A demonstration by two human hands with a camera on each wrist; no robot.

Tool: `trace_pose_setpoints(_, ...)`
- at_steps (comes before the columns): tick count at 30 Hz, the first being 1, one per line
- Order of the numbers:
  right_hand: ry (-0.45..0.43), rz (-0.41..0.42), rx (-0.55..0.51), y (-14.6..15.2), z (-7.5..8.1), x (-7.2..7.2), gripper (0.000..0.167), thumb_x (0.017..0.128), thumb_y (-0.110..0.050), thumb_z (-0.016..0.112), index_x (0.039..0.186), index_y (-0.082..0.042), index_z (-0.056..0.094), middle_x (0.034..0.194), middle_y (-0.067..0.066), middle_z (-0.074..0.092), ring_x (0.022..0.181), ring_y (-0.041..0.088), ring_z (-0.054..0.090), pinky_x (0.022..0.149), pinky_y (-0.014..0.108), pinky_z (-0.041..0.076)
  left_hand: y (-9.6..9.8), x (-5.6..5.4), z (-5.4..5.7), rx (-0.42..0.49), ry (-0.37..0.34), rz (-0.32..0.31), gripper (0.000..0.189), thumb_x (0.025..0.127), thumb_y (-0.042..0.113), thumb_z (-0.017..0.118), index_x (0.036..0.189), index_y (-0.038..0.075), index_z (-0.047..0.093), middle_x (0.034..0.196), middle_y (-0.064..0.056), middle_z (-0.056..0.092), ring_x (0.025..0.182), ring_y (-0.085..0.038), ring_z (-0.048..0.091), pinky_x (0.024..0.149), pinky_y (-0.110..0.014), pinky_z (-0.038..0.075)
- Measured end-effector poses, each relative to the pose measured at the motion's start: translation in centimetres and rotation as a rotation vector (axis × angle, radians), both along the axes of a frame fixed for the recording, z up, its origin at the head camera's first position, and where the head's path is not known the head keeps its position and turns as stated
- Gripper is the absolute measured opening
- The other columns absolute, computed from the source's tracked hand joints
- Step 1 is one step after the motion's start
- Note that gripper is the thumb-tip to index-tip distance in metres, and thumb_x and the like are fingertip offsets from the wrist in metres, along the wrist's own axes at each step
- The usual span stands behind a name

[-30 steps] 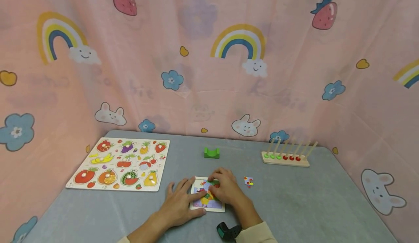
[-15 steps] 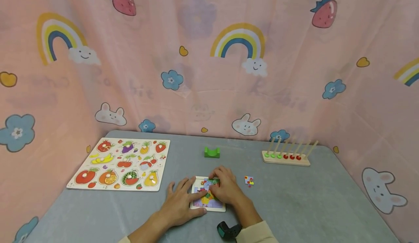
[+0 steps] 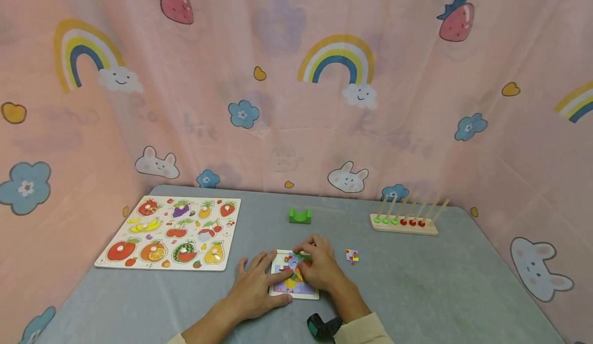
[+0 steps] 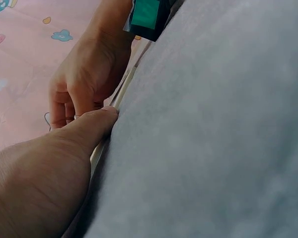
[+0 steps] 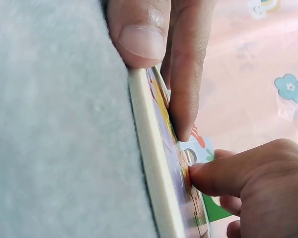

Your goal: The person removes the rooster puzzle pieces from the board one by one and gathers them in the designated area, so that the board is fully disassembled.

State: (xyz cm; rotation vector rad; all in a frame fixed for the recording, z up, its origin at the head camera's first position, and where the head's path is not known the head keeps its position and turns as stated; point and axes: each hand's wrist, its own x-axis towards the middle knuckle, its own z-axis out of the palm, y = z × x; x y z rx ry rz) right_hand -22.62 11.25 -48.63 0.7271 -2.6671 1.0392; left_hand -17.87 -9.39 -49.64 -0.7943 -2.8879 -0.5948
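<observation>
Judged best to steady the puzzle tray (image 3: pixel 303 297) with the left hand (image 3: pixel 250 290), level the pale-blue piece (image 5: pixel 202 150), match knob to socket, then press gently; reckoned on neighbours lifting if forced at a tilt. Saw the right hand (image 3: pixel 321 267) curled, thumb and fingers pinching that piece, apparently tipped up over the tray's 12 o'clock half; could not make out every fingertip. Saw left hand spread, gripping nothing, thumb at the 7 o'clock edge, index finger laid on the picture. Found tray flat on grey tabletop (image 3: pixel 435 282), at 6 o'clock from the green block (image 3: pixel 300 217): pale rim, purple and yellow picture, partly covered. Noted 1 loose piece (image 3: pixel 352 256) between 2 and 3 o'clock, apart from tray.
</observation>
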Motion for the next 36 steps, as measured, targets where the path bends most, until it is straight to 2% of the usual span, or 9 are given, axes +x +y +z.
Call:
trace_pose_setpoints(6,0.048,0.030,0.036,0.0,-0.1,0.0,0.024,0.076,-0.007,0.072,0.099,-0.012,0.069,0.091,-0.005,0.060,0.086,0.014,0.046,0.078,0.044,0.032,0.0,-0.1,0.1,-0.003,0.007,-0.001,0.058,0.083,0.068,0.057,0.131,0.037,0.061,0.148,-0.012,0.037,0.133,-0.038,0.032,0.095,-0.071,0.015)
trace_pose_setpoints(13,0.049,0.057,0.034,0.1,0.0,-0.2,0.027,0.077,-0.009,0.073,0.104,-0.008,0.071,0.099,0.000,0.065,0.090,0.016,0.050,0.081,0.045,0.036,0.0,-0.1,0.2,0.002,0.035,-0.003,0.056,0.083,0.066,0.059,0.130,0.036,0.063,0.147,-0.013,0.039,0.132,-0.038,0.033,0.094,-0.072,0.017)
trace_pose_setpoints(19,0.006,0.063,0.045,0.1,0.3,-0.3,0.028,0.079,-0.010,0.071,0.107,-0.006,0.071,0.102,0.001,0.064,0.094,0.018,0.050,0.084,0.048,0.036,-0.1,-0.2,0.2,0.007,0.035,-0.004,0.056,0.083,0.066,0.059,0.130,0.036,0.063,0.147,-0.013,0.039,0.132,-0.038,0.033,0.094,-0.072,0.017)
trace_pose_setpoints(26,-0.073,0.048,-0.006,0.7,1.5,-0.1,0.026,0.084,-0.006,0.070,0.110,-0.004,0.070,0.099,-0.001,0.063,0.095,0.020,0.051,0.083,0.045,0.042,-0.1,-0.3,-0.1,0.018,0.022,-0.006,0.057,0.083,0.068,0.057,0.130,0.037,0.062,0.147,-0.013,0.039,0.132,-0.038,0.033,0.094,-0.072,0.017)
trace_pose_setpoints(36,-0.154,0.066,-0.093,2.5,3.0,0.1,0.028,0.087,-0.006,0.070,0.115,-0.005,0.068,0.104,-0.003,0.062,0.101,0.023,0.051,0.087,0.048,0.043,0.0,-0.2,-0.2,0.014,0.013,-0.004,0.058,0.082,0.069,0.056,0.131,0.037,0.062,0.147,-0.012,0.039,0.131,-0.038,0.033,0.094,-0.072,0.016)
